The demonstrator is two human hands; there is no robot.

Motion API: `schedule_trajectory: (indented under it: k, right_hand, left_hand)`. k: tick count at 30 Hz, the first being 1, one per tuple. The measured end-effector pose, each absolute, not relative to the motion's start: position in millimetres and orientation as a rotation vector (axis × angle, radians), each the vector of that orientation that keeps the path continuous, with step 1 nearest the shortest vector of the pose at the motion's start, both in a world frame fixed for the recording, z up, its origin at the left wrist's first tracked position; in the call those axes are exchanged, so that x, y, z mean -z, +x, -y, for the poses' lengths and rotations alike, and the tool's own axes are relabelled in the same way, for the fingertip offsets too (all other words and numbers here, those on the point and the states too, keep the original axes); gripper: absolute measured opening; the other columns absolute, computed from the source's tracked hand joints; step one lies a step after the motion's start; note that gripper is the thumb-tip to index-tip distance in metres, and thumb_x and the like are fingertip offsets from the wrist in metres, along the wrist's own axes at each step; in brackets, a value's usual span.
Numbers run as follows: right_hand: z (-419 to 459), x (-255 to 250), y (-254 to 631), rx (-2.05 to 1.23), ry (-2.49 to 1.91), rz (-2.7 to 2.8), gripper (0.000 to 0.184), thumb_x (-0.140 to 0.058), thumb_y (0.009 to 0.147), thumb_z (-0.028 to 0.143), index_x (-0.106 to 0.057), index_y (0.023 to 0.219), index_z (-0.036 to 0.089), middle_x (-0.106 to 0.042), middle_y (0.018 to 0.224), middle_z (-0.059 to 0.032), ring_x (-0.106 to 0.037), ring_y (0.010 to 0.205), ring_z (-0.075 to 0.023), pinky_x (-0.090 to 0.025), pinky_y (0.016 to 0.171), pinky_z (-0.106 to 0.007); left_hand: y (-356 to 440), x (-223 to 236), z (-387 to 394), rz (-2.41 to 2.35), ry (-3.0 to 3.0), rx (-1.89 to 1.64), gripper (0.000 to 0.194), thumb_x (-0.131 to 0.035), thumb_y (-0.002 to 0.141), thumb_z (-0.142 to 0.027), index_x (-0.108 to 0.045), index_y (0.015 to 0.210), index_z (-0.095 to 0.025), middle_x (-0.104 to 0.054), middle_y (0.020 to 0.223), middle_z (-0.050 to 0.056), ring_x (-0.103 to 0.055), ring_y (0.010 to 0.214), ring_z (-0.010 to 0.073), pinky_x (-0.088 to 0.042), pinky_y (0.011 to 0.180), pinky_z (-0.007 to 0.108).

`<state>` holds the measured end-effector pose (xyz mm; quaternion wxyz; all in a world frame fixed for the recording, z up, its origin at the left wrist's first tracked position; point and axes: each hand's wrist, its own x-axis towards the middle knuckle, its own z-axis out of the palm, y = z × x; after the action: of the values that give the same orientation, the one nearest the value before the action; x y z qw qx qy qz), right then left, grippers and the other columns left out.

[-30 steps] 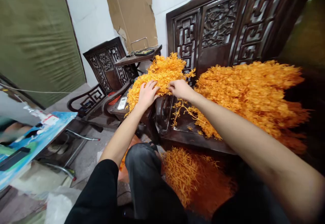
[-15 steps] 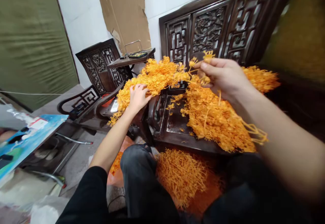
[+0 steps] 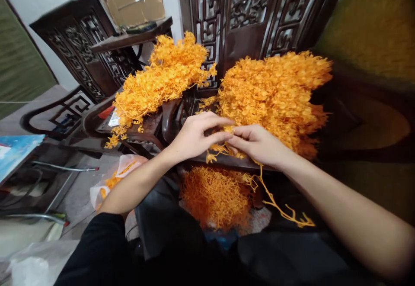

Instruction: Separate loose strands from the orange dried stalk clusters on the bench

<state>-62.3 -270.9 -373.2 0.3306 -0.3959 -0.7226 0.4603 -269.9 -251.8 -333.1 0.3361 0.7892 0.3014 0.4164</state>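
Observation:
My left hand [image 3: 201, 134] and my right hand [image 3: 254, 144] meet above the front edge of the dark wooden seat. Between their fingertips is an orange branching plastic sprig [image 3: 271, 199]; its bare stem trails down to the right below my right hand. Thumb and fingers of both hands are pinched together on it, and the gripped part is mostly hidden. Just behind my hands lies a big heap of orange plastic sprigs [image 3: 269, 95] on the seat. Another heap of orange sprigs [image 3: 162, 78] rests to the left, over the chair arm and a small table.
Below the seat, between my knees, sits a pile of orange stems [image 3: 217, 195]. A plastic bag [image 3: 126, 165] with orange pieces lies on the floor at left. Carved chair backs [image 3: 240, 30] rise behind. A blue-topped table [image 3: 19, 152] stands at far left.
My left hand has left the left heap and come over to my right hand. My right hand has lowered with the sprig. The view has tilted down and shifted right.

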Motion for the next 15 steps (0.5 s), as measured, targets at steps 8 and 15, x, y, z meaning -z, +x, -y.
schedule_trajectory:
  k: [8,15]
  right_hand:
    - [295,388,-25,-1.278,-1.296,1.81,0.06,-0.059,0.094,0.072,-0.054,0.065,0.02,-0.046,0.057,0.0014,-0.037,0.052,-0.0099,-0.028,0.051,-0.03]
    - [272,409,-1,-1.151,-1.468,1.766,0.051,-0.072,0.084,0.07,-0.062,0.077,0.021,-0.056,0.066,0.0005,-0.043,0.058,-0.0118,-0.032,0.055,-0.029]
  left_hand:
    - [-265,385,178,-1.324,2.18,-1.338,0.011,-0.07,0.093,-0.022,-0.072,0.083,-0.017,-0.072,0.078,0.001,-0.06,0.07,0.0118,-0.045,0.069,0.025]
    - [-220,449,131,-1.322,1.991,-0.813,0.009,-0.075,0.088,-0.024,-0.073,0.088,-0.015,-0.072,0.073,0.001,-0.062,0.069,0.0131,-0.046,0.072,0.025]
